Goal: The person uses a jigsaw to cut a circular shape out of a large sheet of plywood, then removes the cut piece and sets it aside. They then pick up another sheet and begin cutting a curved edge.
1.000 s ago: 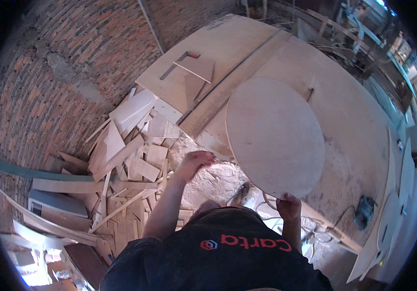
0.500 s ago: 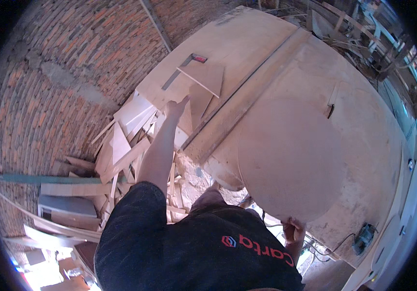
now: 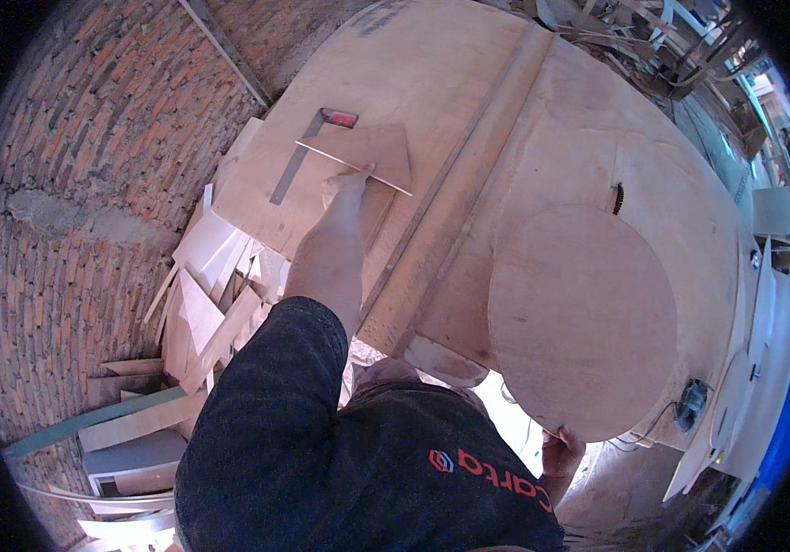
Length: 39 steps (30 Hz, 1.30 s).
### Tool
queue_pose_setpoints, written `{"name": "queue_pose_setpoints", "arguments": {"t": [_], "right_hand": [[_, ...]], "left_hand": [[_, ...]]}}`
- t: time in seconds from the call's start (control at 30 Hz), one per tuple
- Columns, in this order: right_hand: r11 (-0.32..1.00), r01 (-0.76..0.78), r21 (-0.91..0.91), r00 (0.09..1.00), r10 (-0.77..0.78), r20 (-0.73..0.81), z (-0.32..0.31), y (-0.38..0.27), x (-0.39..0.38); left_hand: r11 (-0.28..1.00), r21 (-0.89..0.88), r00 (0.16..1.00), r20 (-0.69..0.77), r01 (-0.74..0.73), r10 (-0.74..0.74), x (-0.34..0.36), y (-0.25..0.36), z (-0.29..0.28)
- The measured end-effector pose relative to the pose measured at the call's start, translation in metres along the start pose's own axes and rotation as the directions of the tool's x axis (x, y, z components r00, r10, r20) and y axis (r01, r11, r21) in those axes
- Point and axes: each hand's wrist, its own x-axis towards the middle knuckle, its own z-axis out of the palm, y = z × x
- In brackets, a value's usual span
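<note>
My left hand [image 3: 345,187] reaches over the far-left part of the wooden worktable [image 3: 340,83]. Its thumb lies over the near edge of a thin plywood offcut [image 3: 372,147], and the other fingers are mostly hidden. Another plywood piece [image 3: 378,213] lies partly beneath that offcut. At the near right, my right hand [image 3: 561,451] grips the edge of a large round plywood disc [image 3: 583,322], fingers partly under it. Resting on the table, the disc overhangs its front edge. Just beyond it, a dark toothed saw blade [image 3: 618,198] pokes through a slot.
A long wooden rail [image 3: 455,207] crosses the table between my hands. Left of the table, scrap boards [image 3: 202,313] are heaped against a brick wall [image 3: 91,166]. A dark green power tool or motor [image 3: 691,405] with a cable sits at the right. More timber clutters the far right.
My left hand has moved onto the offcut's edge, its thumb now over it. The disc has shifted nearer and to the right, away from the rail, with my right hand still on it. The view has turned.
</note>
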Motion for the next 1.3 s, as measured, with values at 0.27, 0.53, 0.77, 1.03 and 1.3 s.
{"name": "queue_pose_setpoints", "arguments": {"t": [0.27, 0.53, 0.77, 1.03, 1.3], "right_hand": [[0.993, 0.021, -0.115, 0.996, -0.031, -0.087, 0.005, 0.011, -0.004], [0.991, -0.034, -0.126, 0.997, 0.042, 0.062, 0.055, 0.019, 0.029], [0.967, -0.179, -0.179, 0.94, 0.222, 0.26, 0.133, 0.049, 0.161], [0.816, -0.311, -0.486, 0.737, 0.53, 0.419, 0.307, 0.164, 0.264], [-0.542, 0.824, -0.167, 0.241, 0.069, 0.968, 0.367, 0.313, 0.27]], "left_hand": [[0.992, -0.125, 0.973, 0.228, -0.016, 0.044, -0.051, 0.047, -0.024], [0.864, -0.504, 0.983, 0.159, 0.004, 0.088, 0.007, 0.018, -0.045], [0.607, -0.793, 0.96, 0.139, -0.039, 0.244, -0.004, -0.059, -0.173], [0.652, -0.722, 0.948, -0.014, -0.23, 0.319, -0.104, -0.216, -0.313], [0.358, -0.909, 0.972, -0.162, -0.215, 0.172, -0.205, -0.357, -0.339]]}}
